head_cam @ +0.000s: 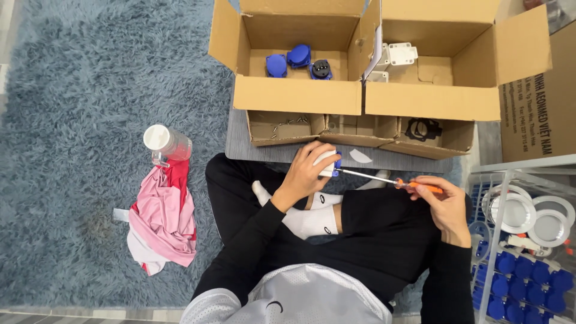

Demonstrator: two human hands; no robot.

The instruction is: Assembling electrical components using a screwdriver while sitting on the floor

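Screwdriver point(390, 179) in right hand point(441, 201) (orange handle), left hand point(306, 171) gripping white-and-blue part point(329, 163), seemingly a socket

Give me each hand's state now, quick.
Left hand: closed on a white and blue part.
Right hand: closed on the orange-handled screwdriver.

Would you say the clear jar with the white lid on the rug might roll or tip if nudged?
The jar already lies on its side, so tipping seems unlikely. Its round body might roll, though the shaggy rug and the pink cloth beside it would probably stop it. It looks clear and light.
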